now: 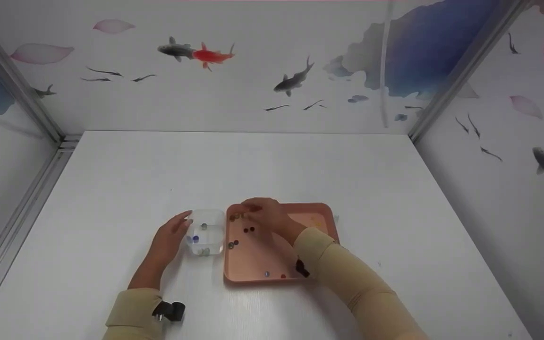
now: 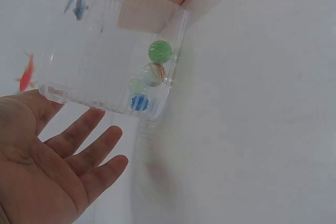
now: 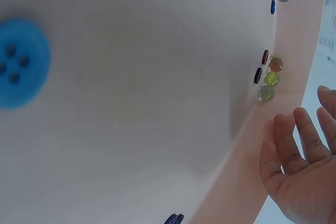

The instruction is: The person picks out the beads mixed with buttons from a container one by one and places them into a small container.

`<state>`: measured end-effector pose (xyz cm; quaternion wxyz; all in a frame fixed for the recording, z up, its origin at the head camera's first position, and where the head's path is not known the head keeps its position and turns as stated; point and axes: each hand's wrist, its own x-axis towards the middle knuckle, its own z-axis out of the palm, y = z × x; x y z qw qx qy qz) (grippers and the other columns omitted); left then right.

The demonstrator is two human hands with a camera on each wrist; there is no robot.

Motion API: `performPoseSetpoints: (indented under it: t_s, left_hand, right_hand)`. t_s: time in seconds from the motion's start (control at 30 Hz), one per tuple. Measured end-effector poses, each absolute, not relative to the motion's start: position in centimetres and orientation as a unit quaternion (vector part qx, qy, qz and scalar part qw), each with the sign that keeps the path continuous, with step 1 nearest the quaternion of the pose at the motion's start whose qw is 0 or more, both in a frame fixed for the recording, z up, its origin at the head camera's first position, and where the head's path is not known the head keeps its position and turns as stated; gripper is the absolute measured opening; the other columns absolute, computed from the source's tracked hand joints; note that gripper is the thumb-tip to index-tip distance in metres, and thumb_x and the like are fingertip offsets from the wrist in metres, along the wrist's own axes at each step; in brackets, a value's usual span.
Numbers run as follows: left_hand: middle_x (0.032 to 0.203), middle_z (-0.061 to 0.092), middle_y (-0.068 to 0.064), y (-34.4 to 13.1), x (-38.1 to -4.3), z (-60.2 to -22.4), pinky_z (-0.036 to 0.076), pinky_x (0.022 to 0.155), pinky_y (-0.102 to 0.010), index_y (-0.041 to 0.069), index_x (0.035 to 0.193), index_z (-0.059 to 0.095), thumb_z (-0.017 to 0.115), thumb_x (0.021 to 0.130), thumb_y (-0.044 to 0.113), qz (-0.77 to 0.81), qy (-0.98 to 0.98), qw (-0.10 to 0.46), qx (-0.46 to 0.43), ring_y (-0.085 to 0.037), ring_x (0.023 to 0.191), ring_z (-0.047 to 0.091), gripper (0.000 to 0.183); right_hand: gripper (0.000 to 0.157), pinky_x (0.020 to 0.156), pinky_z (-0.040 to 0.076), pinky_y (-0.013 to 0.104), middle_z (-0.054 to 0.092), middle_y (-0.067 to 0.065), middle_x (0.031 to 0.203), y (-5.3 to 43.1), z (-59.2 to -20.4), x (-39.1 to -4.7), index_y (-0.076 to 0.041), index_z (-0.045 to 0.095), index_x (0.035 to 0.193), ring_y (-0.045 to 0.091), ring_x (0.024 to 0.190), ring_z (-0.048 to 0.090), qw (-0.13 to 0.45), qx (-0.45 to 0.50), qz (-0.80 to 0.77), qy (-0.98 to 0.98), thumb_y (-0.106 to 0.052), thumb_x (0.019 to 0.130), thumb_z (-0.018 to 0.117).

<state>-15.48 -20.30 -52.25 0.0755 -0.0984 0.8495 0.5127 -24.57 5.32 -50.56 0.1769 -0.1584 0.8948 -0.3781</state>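
Observation:
My left hand (image 1: pixel 168 238) is beside a clear plastic container (image 2: pixel 100 40), its fingers fairly straight and touching the container's side. Inside the container lie a green marble (image 2: pixel 160 52), a striped marble (image 2: pixel 154 74) and a blue marble (image 2: pixel 139 102), with a smaller pale one. My right hand (image 1: pixel 266 213) hovers over the back left of a pink tray (image 1: pixel 253 264), fingers loosely bent; nothing shows between them. Close to it along the tray wall are an orange marble (image 3: pixel 276 65), a yellow marble (image 3: pixel 272 78) and a clear marble (image 3: pixel 266 93).
A large blue button (image 3: pixel 21 64) lies in the tray, with dark buttons (image 1: pixel 249 230) near its left side. By the tray's front edge are a pale marble (image 1: pixel 267 274) and a small red piece (image 1: pixel 283 276). Walls with painted fish enclose the white table (image 1: pixel 234 165).

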Motion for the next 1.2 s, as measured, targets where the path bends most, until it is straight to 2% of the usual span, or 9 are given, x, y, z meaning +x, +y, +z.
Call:
performPoseSetpoints:
  t_s: [0.33,0.5,0.93,1.2]
  left_hand:
    - [0.148,0.043,-0.018,-20.1,-15.4,-52.1,0.022,0.116,-0.053,0.015,0.148,0.040,0.040,0.104,0.036,0.510,0.850,0.076,-0.106,-0.038,0.141,0.029,0.048]
    - [0.147,0.043,-0.019,-20.1,-15.5,-52.2,0.023,0.115,-0.053,0.015,0.147,0.040,0.040,0.104,0.038,0.512,0.850,0.073,-0.102,-0.038,0.140,0.031,0.049]
    - [0.148,0.041,-0.019,-20.3,-15.4,-52.3,0.023,0.115,-0.053,0.014,0.148,0.040,0.040,0.104,0.036,0.518,0.847,0.072,-0.096,-0.038,0.141,0.030,0.048]
    - [0.148,0.042,-0.020,-20.2,-15.3,-52.2,0.024,0.115,-0.053,0.011,0.147,0.040,0.041,0.104,0.035,0.517,0.850,0.063,-0.084,-0.040,0.140,0.031,0.049]
  right_hand:
    - [0.035,0.100,0.047,0.036,0.063,0.002,0.127,5.1,-50.9,-24.6,-0.015,0.063,0.129,0.020,0.120,0.056,0.191,-0.145,-0.382,0.893,-0.018,0.094,0.065]
    - [0.035,0.099,0.047,0.035,0.065,-0.001,0.123,5.2,-51.1,-24.5,-0.017,0.063,0.128,0.018,0.119,0.056,0.200,-0.147,-0.398,0.883,-0.020,0.093,0.066]
    - [0.033,0.094,0.050,0.034,0.065,-0.005,0.120,5.1,-51.8,-24.5,-0.024,0.067,0.123,0.013,0.113,0.057,0.217,-0.145,-0.421,0.868,-0.010,0.094,0.062]
    - [0.035,0.094,0.050,0.034,0.065,-0.003,0.121,5.2,-51.8,-24.5,-0.021,0.065,0.127,0.013,0.110,0.058,0.210,-0.173,-0.423,0.864,-0.008,0.094,0.061]
